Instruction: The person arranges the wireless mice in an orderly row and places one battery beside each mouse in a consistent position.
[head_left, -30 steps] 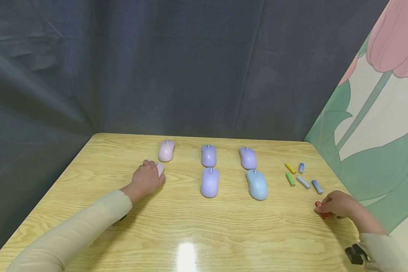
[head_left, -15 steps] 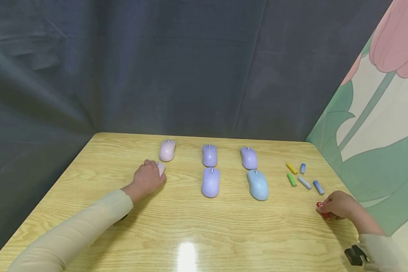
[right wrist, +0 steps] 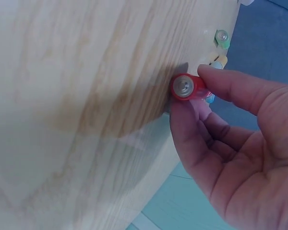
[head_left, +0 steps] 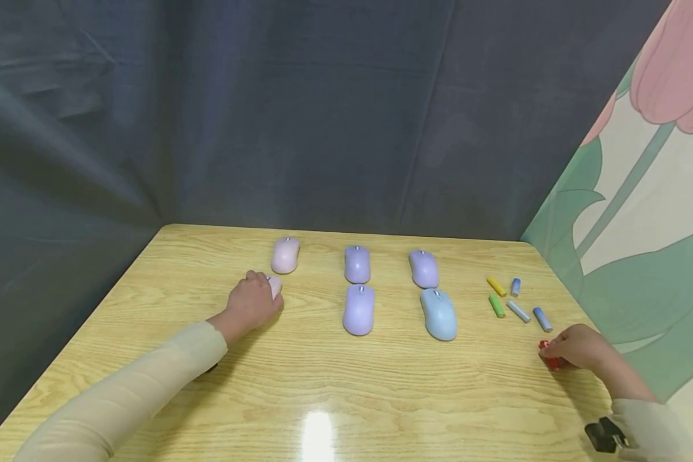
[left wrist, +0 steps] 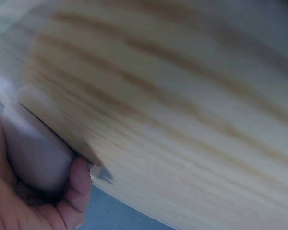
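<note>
My left hand (head_left: 251, 304) grips a pale pink computer mouse (left wrist: 36, 148) on the table, its thumb and fingers curled about the sides. Just beyond it sits another pale pink mouse (head_left: 285, 255). On the right, my right hand (head_left: 579, 350) pinches a red battery (right wrist: 186, 87) between thumb and fingers, close to the wood. One metal end of that battery faces the right wrist camera. Nearest to this hand lies a blue battery (head_left: 542, 319), apart from the fingers.
Three purple mice, such as the front one (head_left: 359, 310), and a light blue mouse (head_left: 439, 314) stand mid-table. Past the right hand lie a yellow battery (head_left: 496, 286), a green battery (head_left: 496, 306), a pale blue battery (head_left: 518, 311) and a small blue one (head_left: 516, 287). A dark curtain (head_left: 300, 115) hangs behind.
The red battery has turned slightly in my right fingers. My left hand keeps its grip on the mouse. The whole head view has shifted a little.
</note>
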Action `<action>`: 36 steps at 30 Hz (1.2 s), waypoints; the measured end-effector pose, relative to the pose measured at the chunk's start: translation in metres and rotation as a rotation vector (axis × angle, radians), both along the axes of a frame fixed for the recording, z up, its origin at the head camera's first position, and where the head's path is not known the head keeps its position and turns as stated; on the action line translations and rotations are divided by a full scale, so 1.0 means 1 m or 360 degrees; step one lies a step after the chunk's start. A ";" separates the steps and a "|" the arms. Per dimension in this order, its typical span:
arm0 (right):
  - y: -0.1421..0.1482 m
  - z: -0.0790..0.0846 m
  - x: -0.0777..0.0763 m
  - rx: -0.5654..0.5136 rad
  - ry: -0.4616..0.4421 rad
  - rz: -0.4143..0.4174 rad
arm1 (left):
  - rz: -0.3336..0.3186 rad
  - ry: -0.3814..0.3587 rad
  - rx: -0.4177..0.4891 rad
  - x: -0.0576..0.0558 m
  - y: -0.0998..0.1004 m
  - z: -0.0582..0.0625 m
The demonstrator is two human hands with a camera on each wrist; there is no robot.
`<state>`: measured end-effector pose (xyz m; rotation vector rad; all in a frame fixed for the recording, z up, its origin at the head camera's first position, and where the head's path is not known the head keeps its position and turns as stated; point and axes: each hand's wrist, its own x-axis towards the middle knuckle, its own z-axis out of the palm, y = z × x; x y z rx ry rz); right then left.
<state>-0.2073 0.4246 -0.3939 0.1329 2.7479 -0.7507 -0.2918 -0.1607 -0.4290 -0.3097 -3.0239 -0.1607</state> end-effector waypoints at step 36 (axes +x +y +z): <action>-0.048 0.021 -0.039 -0.1500 -0.0221 -0.0178 | -0.0010 -0.0020 -0.0009 -0.001 0.000 0.001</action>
